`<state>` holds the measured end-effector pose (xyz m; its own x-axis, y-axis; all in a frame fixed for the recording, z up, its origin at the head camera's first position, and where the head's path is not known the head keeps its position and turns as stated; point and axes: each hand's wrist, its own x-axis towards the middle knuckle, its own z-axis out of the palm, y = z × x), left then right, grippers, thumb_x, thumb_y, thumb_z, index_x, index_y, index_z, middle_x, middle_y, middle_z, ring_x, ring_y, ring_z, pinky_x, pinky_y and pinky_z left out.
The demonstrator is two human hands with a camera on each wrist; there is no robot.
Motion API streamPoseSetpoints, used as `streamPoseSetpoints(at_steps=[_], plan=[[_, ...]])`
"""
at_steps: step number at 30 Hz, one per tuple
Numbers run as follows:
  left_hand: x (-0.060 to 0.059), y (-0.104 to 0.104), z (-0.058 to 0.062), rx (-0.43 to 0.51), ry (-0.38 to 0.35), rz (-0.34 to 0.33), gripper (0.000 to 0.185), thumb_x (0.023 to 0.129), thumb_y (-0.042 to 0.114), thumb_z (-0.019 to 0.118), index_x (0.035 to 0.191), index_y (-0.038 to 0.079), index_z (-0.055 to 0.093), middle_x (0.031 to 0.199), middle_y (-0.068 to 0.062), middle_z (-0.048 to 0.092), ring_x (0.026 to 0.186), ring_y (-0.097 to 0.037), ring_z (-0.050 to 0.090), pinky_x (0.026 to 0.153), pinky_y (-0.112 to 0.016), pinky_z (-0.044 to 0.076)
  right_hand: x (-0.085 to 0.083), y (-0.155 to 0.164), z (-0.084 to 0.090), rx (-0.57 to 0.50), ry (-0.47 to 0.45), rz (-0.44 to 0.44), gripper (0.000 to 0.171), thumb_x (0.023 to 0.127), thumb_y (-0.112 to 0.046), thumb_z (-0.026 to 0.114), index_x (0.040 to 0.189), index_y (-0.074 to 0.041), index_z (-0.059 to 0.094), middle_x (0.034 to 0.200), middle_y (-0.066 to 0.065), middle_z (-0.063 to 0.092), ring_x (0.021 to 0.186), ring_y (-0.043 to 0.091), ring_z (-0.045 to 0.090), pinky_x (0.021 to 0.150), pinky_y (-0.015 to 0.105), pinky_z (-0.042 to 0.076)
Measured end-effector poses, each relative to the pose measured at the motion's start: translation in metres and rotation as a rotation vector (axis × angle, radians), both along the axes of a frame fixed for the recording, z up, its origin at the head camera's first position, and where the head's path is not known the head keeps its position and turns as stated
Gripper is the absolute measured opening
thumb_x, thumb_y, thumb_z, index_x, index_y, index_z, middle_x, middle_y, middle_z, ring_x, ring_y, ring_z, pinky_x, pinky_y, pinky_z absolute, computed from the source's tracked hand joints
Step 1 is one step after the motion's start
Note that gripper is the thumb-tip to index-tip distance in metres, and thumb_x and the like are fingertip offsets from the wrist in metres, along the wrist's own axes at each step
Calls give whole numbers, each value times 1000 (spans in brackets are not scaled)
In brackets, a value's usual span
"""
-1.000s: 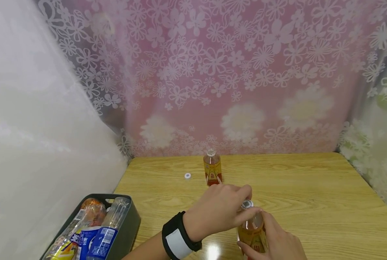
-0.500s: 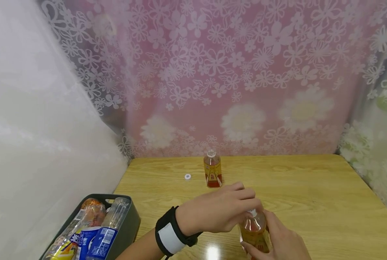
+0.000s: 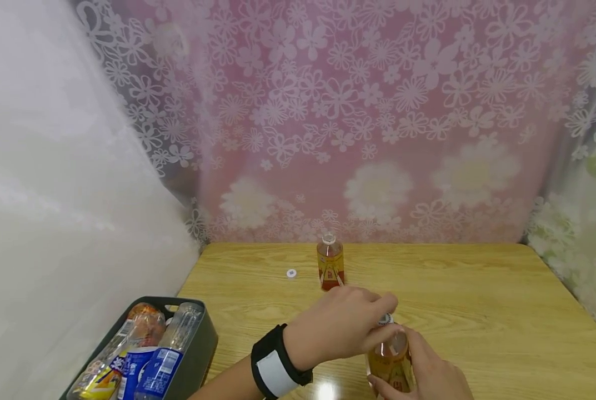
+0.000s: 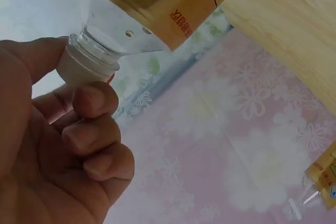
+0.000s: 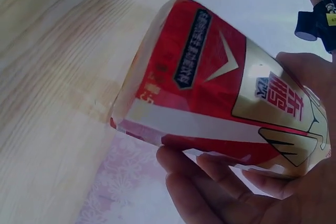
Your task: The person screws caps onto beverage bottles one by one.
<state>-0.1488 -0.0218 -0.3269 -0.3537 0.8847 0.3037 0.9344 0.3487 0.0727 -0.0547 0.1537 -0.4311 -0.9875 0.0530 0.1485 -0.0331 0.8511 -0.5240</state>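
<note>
In the head view, a clear drink bottle (image 3: 390,364) with a gold and red label stands at the lower right. My right hand (image 3: 440,369) grips its body, thumb on one side and fingers round the other. My left hand (image 3: 340,325) pinches the white cap (image 3: 385,319) between thumb and index finger; the left wrist view shows this cap (image 4: 84,65) on the bottle neck, the other fingers curled beside it. The label (image 5: 220,87) fills much of the right wrist view. A black band with a white patch wraps my left wrist.
Farther back on the wooden table (image 3: 477,294) stands a similar bottle (image 3: 330,265) with an uncapped mouth. A loose white cap (image 3: 291,273) lies left of it. At the lower left, a dark grey bin (image 3: 204,344) holds several plastic bottles. Floral curtains hang behind.
My left hand turned forward over the cap half a second ago, covering most of it, and has now turned back, showing part of the cap's top. My right hand keeps its grip.
</note>
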Motion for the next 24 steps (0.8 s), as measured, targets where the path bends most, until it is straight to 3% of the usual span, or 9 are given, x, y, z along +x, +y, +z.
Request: streamPoseSetpoints(at_steps=[5,8,15,18,20,22,24], plan=[[-3,-2,1,-40,-30,-105,15,106,33,54,109,20,62,88,13,56,74,2,47,71,-10,39,0,4,3,-53,-75,28,91,72,-73,78,140,-20,48,92,-13,60,58,-4,48,52,22,42],[-4,-5,1,-100,-47,-132,19,107,31,54,121,22,62,104,12,59,87,-3,48,83,-13,40,-1,7,4,-76,-93,52,88,72,-73,78,137,-20,49,91,-15,60,61,-5,51,55,22,44],[-5,-8,5,-168,-10,-171,19,106,20,54,123,23,62,104,11,55,89,-5,46,83,-13,37,-6,15,3,-100,-215,96,89,72,-75,76,137,-20,48,104,-11,65,77,-2,60,62,23,49],[-5,-9,4,-135,-62,-125,23,108,25,51,128,23,63,112,11,60,95,-2,52,84,-11,40,-7,15,4,-97,-225,99,92,73,-74,76,140,-18,47,106,-9,66,78,-1,61,62,24,50],[-4,-10,2,-73,-86,-50,28,108,35,50,130,23,62,117,11,64,91,2,57,78,-9,44,-6,15,4,-72,-196,82,96,72,-75,76,141,-16,46,105,-8,65,76,0,61,61,26,50],[-1,-9,0,-1,-75,44,33,107,44,49,127,23,63,114,11,68,77,5,56,66,-8,43,-6,13,4,-37,-143,65,98,71,-76,76,141,-14,47,103,-7,65,71,0,60,58,26,49],[2,-7,-3,62,-18,136,33,106,49,48,117,23,65,98,13,69,60,7,48,52,-9,37,-5,11,4,-7,-78,41,97,70,-76,77,139,-14,48,101,-7,65,67,0,58,54,26,47]])
